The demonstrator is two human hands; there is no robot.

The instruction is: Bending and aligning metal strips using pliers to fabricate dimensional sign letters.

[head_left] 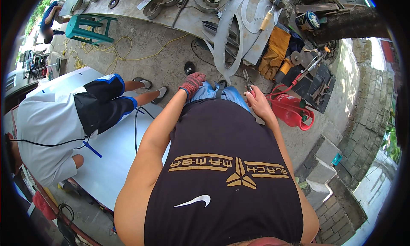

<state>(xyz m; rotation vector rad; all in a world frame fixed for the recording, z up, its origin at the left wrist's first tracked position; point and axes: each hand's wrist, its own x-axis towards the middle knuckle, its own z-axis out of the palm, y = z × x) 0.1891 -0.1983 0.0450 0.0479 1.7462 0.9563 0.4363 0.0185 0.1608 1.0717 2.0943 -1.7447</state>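
My left hand (192, 86), in a red and grey checked glove, rests by my blue-clad thigh (234, 96) with its fingers curled; whatever they may hold is hidden. My bare right hand (257, 100) grips pliers (247, 78) with red handles, their jaws pointing up beside my leg. Beyond both hands, large flat cut metal shapes (221, 37) overhang the front of a grey worktable (194, 22). A red gas cylinder (285, 111) with a red hose lies to the right of my right hand. Leather gloves (271, 52) sit at the table's right end.
A co-worker (51, 131) in white leans over a white sheet (102, 173) at left. Another person (49, 20) is far back near a green stool (81, 28). Yellow cord (124, 58) crosses the floor. Concrete steps (322, 160) and a dark tool platform (318, 84) are at right.
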